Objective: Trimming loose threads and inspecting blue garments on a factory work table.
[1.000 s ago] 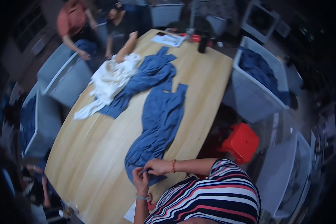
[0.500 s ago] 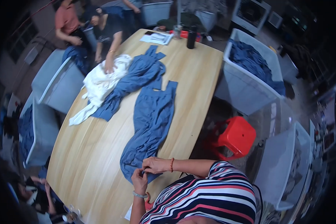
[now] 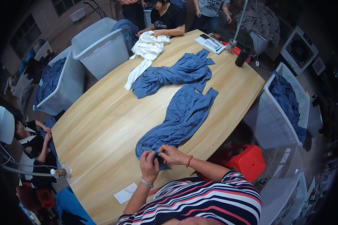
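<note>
The left forearm (image 3: 136, 197) slants up from below, its left hand (image 3: 149, 167) raised with fingers curled. The right forearm (image 3: 209, 170) reaches across from the right, its right hand (image 3: 172, 155) pinching, fingertips close beside the left's.

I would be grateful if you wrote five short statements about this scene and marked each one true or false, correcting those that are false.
1. The left hand and the right hand both have their fingers on the near blue garment. True.
2. The beaded bracelet is on the left hand's wrist. False: the beaded bracelet is on the right hand's wrist.
3. The white garment is at the far side of the table. True.
4. The stool beside the table is blue. False: the stool is red.
5. The black flask lies on its side next to the hands. False: the black flask stands upright at the table's far end.
</note>
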### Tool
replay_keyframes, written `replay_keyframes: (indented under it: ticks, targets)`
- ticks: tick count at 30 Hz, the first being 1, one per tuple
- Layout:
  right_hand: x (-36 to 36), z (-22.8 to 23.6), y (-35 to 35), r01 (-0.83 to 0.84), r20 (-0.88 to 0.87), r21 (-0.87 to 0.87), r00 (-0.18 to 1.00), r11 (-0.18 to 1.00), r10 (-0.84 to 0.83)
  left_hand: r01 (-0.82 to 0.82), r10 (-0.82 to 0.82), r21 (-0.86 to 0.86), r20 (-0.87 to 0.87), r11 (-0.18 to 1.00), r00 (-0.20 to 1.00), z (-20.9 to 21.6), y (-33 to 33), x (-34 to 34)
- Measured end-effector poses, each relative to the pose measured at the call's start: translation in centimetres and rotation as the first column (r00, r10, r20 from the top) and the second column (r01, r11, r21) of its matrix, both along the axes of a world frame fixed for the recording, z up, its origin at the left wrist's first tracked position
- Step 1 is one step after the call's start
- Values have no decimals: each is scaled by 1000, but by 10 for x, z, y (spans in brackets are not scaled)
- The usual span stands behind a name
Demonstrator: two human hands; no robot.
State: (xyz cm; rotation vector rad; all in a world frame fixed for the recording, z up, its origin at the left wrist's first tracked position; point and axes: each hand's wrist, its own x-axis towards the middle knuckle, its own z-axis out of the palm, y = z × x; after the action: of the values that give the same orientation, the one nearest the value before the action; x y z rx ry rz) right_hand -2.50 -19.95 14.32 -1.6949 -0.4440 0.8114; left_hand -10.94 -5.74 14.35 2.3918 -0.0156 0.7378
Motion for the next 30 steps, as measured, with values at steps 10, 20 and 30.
replay_keyframes:
  ticks: [10, 20, 30]
  targets:
    - [10, 17, 5, 22, -64, -32, 998, 999, -24, 128, -217, -245, -381, 961, 899, -25, -12, -14]
    - [42, 13, 13, 98, -318, 202, 948, 974, -29, -200, -5, -582, -330, 788, 944, -70, -24, 11]
    - [73, -19, 4, 199, -165, 232, 973, 952, -163, -160, -343, -841, -375, 517, 861, -29, -15, 15]
